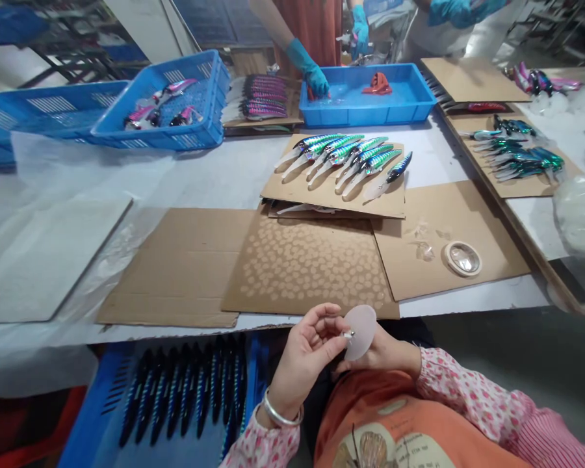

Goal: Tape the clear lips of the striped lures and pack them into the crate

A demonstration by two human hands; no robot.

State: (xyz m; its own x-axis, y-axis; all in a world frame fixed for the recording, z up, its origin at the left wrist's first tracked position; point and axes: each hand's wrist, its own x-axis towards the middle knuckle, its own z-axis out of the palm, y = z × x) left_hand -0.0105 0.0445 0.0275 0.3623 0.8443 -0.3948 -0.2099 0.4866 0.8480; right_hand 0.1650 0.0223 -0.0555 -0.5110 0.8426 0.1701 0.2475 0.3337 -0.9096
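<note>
Close to my body, my right hand [387, 354] is closed around a fishing lure, whose pale oval lip [363, 331] faces up; the lure's body is hidden behind the lip and fingers. My left hand [312, 348] pinches thumb and index finger at a small whitish bit beside the metal eyelet on that lip. What exactly sits between those fingertips is too small to tell. Ahead, a cardboard sheet [331, 200] bears several blue-green fishing lures [346, 156] in a row. Near its right side, a roll of tape [463, 259] lies among clear scraps [425, 250] on another cardboard.
Below the table edge, a blue crate [92, 416] holds several dark lures. Blue baskets [214, 104] stand at back left. A co-worker's gloved hand [316, 81] reaches into a blue tray [365, 117]. More lures [521, 156] lie at right, past a wooden edge [526, 240].
</note>
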